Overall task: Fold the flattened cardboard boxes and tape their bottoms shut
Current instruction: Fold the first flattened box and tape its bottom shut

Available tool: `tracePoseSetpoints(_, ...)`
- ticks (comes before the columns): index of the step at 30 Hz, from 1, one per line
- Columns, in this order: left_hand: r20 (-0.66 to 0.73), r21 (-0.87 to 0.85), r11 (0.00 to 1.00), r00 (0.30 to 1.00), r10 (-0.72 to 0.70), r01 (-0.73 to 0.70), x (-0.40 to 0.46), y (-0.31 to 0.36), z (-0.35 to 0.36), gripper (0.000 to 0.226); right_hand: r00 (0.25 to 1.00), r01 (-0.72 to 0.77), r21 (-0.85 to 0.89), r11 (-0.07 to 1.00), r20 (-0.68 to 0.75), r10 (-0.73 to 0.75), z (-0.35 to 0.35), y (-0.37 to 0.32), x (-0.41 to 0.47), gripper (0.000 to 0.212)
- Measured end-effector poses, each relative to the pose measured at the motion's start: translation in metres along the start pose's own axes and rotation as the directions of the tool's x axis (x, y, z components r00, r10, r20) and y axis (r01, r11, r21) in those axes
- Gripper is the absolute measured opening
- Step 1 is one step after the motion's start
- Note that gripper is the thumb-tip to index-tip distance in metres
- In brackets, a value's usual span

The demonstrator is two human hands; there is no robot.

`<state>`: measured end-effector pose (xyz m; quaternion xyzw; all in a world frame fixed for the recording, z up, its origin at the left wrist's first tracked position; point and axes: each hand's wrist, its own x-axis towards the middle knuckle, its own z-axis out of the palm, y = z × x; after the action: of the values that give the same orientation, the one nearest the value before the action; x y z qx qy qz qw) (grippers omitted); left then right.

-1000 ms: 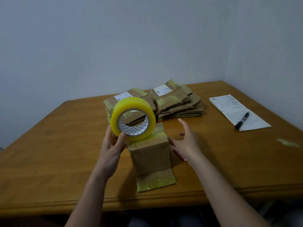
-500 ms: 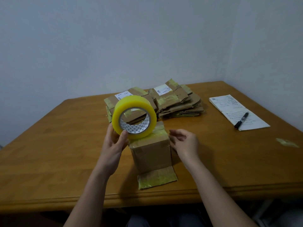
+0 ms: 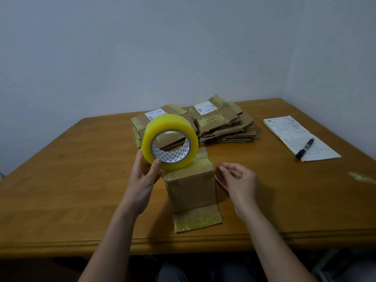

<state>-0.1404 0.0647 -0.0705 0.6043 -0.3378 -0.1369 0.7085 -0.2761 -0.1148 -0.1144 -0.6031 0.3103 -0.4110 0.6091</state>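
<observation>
My left hand (image 3: 142,178) grips a yellow roll of tape (image 3: 168,127), thumb on its lower rim, and holds it up just above the back left of a small folded cardboard box (image 3: 191,190). The box stands upright near the table's front edge, with old yellowish tape on top and one flap (image 3: 197,220) lying flat toward me. My right hand (image 3: 238,180) hovers beside the box's upper right corner, fingers curled, fingertips close to the edge, with nothing visibly held. Flattened boxes lie in two stacks (image 3: 221,125) behind the box.
The wooden table (image 3: 81,180) sits in a room corner. A thin pink object (image 3: 221,183) lies under my right hand. A sheet of paper (image 3: 295,137) with a black marker (image 3: 304,148) lies at the right, and a scrap of tape (image 3: 362,177) near the right edge.
My right hand drew in from an open spread and curled its fingers beside the box's right corner. The tape roll stayed in my left hand, shifting slightly.
</observation>
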Motion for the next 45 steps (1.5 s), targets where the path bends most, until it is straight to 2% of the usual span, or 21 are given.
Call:
tracePoseSetpoints(3,0.005,-0.001,1.000,1.000,0.000,0.000,0.000,0.000,-0.001,0.046,0.975,-0.053,-0.090,0.995,0.211,0.071,0.007,0.001,-0.002,0.040)
tracePoseSetpoints(6,0.002,-0.005,1.000,1.000,-0.003,0.003,0.001,-0.002,-0.002,0.049,0.918,-0.145,-0.129,0.981,0.353,0.182,0.003,-0.003,0.003,0.051)
tracePoseSetpoints(8,0.004,-0.011,1.000,1.000,0.002,-0.002,0.002,-0.003,-0.002,0.049,0.907,-0.122,-0.217,0.969,0.371,0.197,-0.002,-0.007,0.008,0.050)
tracePoseSetpoints(12,-0.003,-0.026,1.000,1.000,0.003,-0.003,0.002,-0.004,0.000,0.053,0.834,-0.198,-0.161,0.967,0.490,0.252,-0.003,-0.014,0.010,0.041)
tracePoseSetpoints(14,-0.008,-0.025,1.000,1.000,-0.004,0.004,0.001,-0.004,0.000,0.056,0.850,-0.213,-0.187,0.959,0.448,0.276,0.002,-0.018,0.012,0.036)
tracePoseSetpoints(17,-0.009,-0.019,1.000,1.000,-0.008,0.008,0.000,-0.003,0.000,0.049,0.954,-0.074,-0.188,0.979,0.274,0.125,0.008,-0.024,0.013,0.034)
tracePoseSetpoints(19,-0.005,-0.015,1.000,1.000,-0.009,0.009,0.000,-0.002,0.001,0.043,0.974,0.101,-0.175,0.979,0.216,-0.062,0.012,-0.025,0.007,0.032)
tracePoseSetpoints(22,-0.013,-0.038,0.999,1.000,-0.004,0.004,0.000,-0.004,0.000,0.042,0.902,0.316,-0.167,0.934,0.359,-0.241,0.016,-0.027,-0.007,0.043)
tracePoseSetpoints(25,-0.043,-0.112,0.994,0.999,-0.012,0.007,0.000,-0.007,0.001,0.045,0.811,0.518,-0.278,0.809,0.459,-0.362,0.016,-0.024,-0.011,0.052)
tracePoseSetpoints(30,-0.150,-0.361,0.932,0.988,-0.040,-0.017,-0.003,0.001,-0.015,0.052,0.780,0.585,-0.409,0.700,0.522,-0.346,0.005,-0.028,-0.001,0.058)
tracePoseSetpoints(33,-0.142,-0.379,0.925,0.988,-0.065,0.006,-0.011,0.004,-0.024,0.055,0.771,0.624,-0.521,0.583,0.534,-0.348,0.013,-0.032,-0.001,0.049)
tracePoseSetpoints(35,-0.151,-0.377,0.926,0.986,-0.072,0.010,-0.015,0.004,-0.025,0.056,0.752,0.658,-0.583,0.477,0.543,-0.373,0.021,-0.034,-0.008,0.052)
tracePoseSetpoints(38,-0.196,-0.390,0.921,0.977,-0.081,-0.002,-0.018,0.004,-0.028,0.055,0.737,0.676,-0.605,0.421,0.533,-0.416,0.029,-0.037,-0.025,0.065)
tracePoseSetpoints(41,-0.215,-0.396,0.918,0.972,-0.094,0.001,-0.021,0.000,-0.030,0.058,0.720,0.664,-0.682,0.306,0.472,-0.509,0.034,-0.041,-0.031,0.059)
tracePoseSetpoints(43,-0.217,-0.384,0.923,0.972,-0.090,-0.001,-0.021,-0.002,-0.028,0.059,0.692,0.697,-0.656,0.290,0.511,-0.510,0.040,-0.043,-0.030,0.054)
tracePoseSetpoints(45,-0.203,-0.346,0.938,0.977,-0.059,-0.015,-0.019,-0.001,-0.026,0.057,0.682,0.728,-0.593,0.344,0.579,-0.447,0.044,-0.040,-0.028,0.054)
